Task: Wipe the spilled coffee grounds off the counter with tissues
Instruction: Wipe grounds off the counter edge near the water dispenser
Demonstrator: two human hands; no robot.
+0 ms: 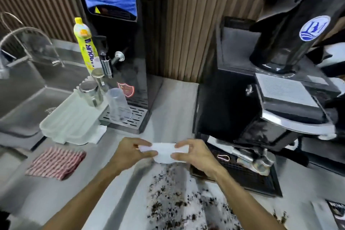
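A white tissue [164,152] is held between both hands just above the grey counter [173,102]. My left hand [130,152] pinches its left edge between thumb and fingers. My right hand [194,154] pinches its right edge the same way. Dark coffee grounds [179,201] lie scattered on the counter below and in front of the tissue, between my forearms and out to the right.
A red striped cloth [56,162] lies at the left. Behind it are a clear tray [69,119], a sink [22,99], a yellow bottle [85,43] and a black dispenser [119,24] with a plastic cup [119,105]. A coffee grinder [280,84] and black mat [242,173] stand right.
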